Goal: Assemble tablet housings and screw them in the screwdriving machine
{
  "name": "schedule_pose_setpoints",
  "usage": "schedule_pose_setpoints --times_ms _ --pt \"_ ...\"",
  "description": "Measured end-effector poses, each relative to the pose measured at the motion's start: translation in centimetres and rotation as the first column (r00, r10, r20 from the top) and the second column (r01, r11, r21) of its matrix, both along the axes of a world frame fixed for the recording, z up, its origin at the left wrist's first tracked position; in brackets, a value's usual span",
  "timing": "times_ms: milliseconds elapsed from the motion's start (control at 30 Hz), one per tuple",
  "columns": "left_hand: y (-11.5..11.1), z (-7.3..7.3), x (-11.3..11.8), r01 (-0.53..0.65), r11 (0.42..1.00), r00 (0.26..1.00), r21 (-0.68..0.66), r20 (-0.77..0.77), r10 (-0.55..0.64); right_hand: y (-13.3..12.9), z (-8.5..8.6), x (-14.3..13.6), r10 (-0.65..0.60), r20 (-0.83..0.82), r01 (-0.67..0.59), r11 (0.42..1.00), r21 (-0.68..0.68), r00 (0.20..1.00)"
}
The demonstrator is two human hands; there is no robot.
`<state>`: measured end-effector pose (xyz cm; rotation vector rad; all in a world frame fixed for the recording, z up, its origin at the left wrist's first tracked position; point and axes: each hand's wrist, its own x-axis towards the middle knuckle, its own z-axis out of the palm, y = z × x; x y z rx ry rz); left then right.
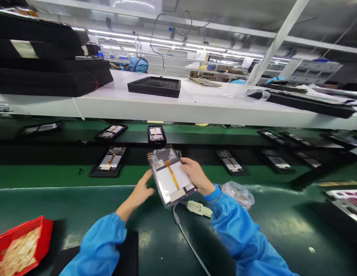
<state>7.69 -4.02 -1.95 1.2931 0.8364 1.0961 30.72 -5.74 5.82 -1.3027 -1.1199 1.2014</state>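
Note:
A tablet with its inside exposed (169, 176) is held tilted above the bench. It shows a silver battery, an orange ribbon cable and a circuit board at its far end. My right hand (197, 176) grips its right edge, thumb on top and the other fingers mostly hidden beneath. At the left edge is my left hand (139, 193), thumb and forefinger spread. Its fingertip is close to or touching the tablet's side; exact contact is unclear. Below the tablet lie a pale connector (199, 209) and a grey cable (185, 234).
Similar open tablets in black trays (111, 161) (230, 161) line the green and black strip ahead. A red bin (44, 239) of small tan pieces stands at left. A clear plastic bag (238, 194) lies right. Above runs a white shelf (155, 107) with black foam trays (154, 92).

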Motion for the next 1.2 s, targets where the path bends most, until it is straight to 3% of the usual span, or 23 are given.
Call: schedule_pose_setpoints --times_ms 67,167,300,400,500,567,600,667,767,800,867,900,967,1033,1100,1200 --pt "-4.8 -0.3 -4.3 0.158 0.982 0.985 -0.103 -0.060 -0.165 -2.0 -1.9 -3.2 0.097 -0.134 -0.105 0.993 -0.052 0.986" --pt "-12.9 -0.7 -11.3 0.151 0.934 0.985 -0.324 -0.025 -0.168 -5.1 -5.1 -8.5 0.192 -0.254 -0.230 0.965 -0.128 0.948" --pt "-22.2 -1.1 -17.9 0.018 0.809 0.967 -0.588 0.215 0.135 -9.1 -9.7 -15.4 0.301 -0.324 -0.378 0.902 -0.209 0.897" --pt "-26.0 -1.4 -19.8 -0.101 0.713 0.868 -0.694 0.288 0.404 -11.2 -12.5 -19.4 0.406 -0.246 -0.462 0.852 -0.246 0.880" --pt "-26.8 -1.9 -20.1 -0.199 0.648 0.712 -0.735 0.346 0.611 -12.7 -13.5 -21.6 0.477 0.131 -0.462 0.878 -0.127 0.869" --pt "-26.4 -2.3 -19.9 -0.198 0.656 0.636 -0.728 0.414 0.651 -13.7 -12.9 -22.5 0.357 0.458 -0.441 0.893 0.087 0.814" --pt "-26.1 -2.5 -19.7 -0.173 0.674 0.614 -0.718 0.456 0.644 -14.4 -12.3 -22.9 0.286 0.567 -0.461 0.866 0.193 0.773" --pt "-25.6 -3.0 -19.5 -0.130 0.707 0.586 -0.695 0.521 0.620 -15.9 -10.9 -23.8 0.276 0.669 -0.595 0.744 0.306 0.690" --pt "-25.1 -3.4 -19.0 -0.125 0.718 0.583 -0.685 0.535 0.612 -18.0 -9.6 -25.6 0.458 0.689 -0.805 0.493 0.329 0.562" --pt "-25.0 -3.4 -18.9 -0.131 0.715 0.593 -0.686 0.524 0.611 -18.4 -9.5 -26.2 0.493 0.680 -0.828 0.448 0.337 0.543" --pt "-25.0 -3.2 -18.9 -0.143 0.717 0.628 -0.682 0.497 0.598 -18.6 -9.6 -27.2 0.544 0.622 -0.821 0.451 0.350 0.564" --pt "-25.0 -3.0 -18.9 -0.156 0.721 0.653 -0.675 0.477 0.589 -18.4 -9.8 -27.4 0.585 0.559 -0.805 0.491 0.333 0.588" --pt "-25.4 -2.5 -19.0 -0.251 0.730 0.732 -0.636 0.368 0.573 -17.8 -10.3 -27.6 0.663 0.352 -0.745 0.634 0.208 0.661" --pt "-26.2 -2.0 -19.0 -0.479 0.731 0.805 -0.486 0.089 0.587 -17.3 -10.7 -27.4 0.645 0.079 -0.645 0.764 -0.027 0.760" --pt "-27.1 -1.5 -18.8 -0.677 0.715 0.732 -0.175 -0.260 0.629 -17.0 -10.9 -27.2 0.554 -0.172 -0.580 0.778 -0.241 0.815" --pt "-28.2 -1.1 -18.1 -0.669 0.711 0.539 0.216 -0.516 0.665 -17.1 -11.4 -27.0 0.483 -0.432 -0.634 0.695 -0.339 0.761"
